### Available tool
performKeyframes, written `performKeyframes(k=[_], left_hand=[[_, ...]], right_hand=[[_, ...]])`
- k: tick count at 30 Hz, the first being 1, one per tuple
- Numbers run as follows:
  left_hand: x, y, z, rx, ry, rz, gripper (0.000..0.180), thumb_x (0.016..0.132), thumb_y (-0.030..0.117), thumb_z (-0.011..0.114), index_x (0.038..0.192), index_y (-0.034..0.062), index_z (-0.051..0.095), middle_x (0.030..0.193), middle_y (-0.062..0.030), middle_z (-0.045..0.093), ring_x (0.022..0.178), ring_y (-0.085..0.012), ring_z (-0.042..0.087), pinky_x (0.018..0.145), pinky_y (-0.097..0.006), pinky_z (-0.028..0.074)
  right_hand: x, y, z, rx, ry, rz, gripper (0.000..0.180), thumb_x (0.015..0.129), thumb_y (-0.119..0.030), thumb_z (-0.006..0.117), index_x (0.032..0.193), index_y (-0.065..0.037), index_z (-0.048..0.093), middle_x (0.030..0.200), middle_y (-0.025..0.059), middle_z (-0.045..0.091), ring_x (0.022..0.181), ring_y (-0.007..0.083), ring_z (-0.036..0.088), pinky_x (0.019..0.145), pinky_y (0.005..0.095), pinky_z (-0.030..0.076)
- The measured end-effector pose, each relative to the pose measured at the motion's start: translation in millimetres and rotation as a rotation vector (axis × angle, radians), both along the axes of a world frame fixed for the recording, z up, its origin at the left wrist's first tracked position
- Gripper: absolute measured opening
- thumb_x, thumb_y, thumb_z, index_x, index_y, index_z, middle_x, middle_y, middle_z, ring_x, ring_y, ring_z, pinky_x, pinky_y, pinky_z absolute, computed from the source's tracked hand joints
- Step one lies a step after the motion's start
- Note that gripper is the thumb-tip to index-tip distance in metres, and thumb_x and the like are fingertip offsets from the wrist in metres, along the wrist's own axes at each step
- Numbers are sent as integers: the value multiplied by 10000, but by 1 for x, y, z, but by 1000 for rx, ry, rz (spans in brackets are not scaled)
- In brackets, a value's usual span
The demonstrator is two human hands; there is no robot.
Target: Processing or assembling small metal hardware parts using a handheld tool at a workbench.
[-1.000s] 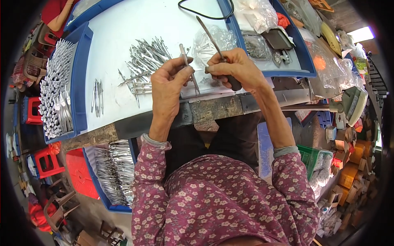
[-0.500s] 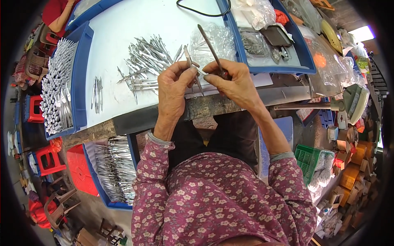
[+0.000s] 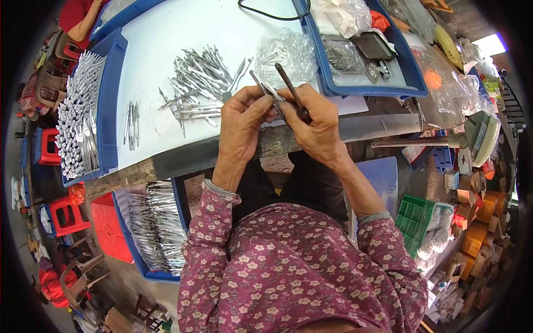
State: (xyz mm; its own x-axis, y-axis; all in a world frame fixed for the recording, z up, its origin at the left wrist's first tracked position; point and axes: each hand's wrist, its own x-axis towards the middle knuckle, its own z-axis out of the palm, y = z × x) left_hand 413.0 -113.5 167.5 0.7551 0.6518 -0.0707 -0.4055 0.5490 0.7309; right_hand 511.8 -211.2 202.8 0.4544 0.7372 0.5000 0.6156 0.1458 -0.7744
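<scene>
right of the silver heap point(image 3: 201, 75), a part-hidden metal piece point(image 3: 256, 79) was pinched by the left hand point(image 3: 242, 122) and a dark rod point(image 3: 287, 80) gripped by the right hand point(image 3: 315, 122). a blue bin point(image 3: 109, 83) was seen left of the heap, a clear bag point(image 3: 291, 50) right.

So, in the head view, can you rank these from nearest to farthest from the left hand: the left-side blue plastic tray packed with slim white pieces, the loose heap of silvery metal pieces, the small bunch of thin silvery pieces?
From the left hand:
1. Loose silvery heap: ahead and left.
2. Small silvery bunch: farther left, between heap and tray.
3. Blue plastic tray: leftmost.
</scene>
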Motion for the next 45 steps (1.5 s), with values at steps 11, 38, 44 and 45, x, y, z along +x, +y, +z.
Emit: performKeyframes(k=[11,38,44,45], left_hand=[[1,0,-6,-37,-16,-52,119,811,33,609,907,-25,570,762,-57,595,635,-118,558,589,-225,458],[-26,16,10,509,294,204,150,756,66,690,864,5,608,715,-20,604,610,-62,543,546,-175,418],[-29,17,-4,1088,589,359,89,704,-4,655,786,-16,622,703,-28,534,598,-96,486,552,-231,389],[-29,17,-8,1171,579,408,96,698,-6,652,789,-16,623,718,-41,528,606,-114,486,555,-237,388]], right_hand=[[0,0,-5,9,-41,3,189,728,66,597,908,10,598,715,104,562,587,177,573,493,256,432],[36,4,3,-239,-453,209,307,673,40,571,942,-104,609,718,70,515,667,265,547,574,350,422],[44,11,-13,-337,-560,183,267,699,19,565,921,-121,609,770,69,528,695,282,556,580,356,426],[45,12,-15,-294,-501,169,225,730,1,573,921,-111,615,734,55,530,655,239,555,558,334,420]])
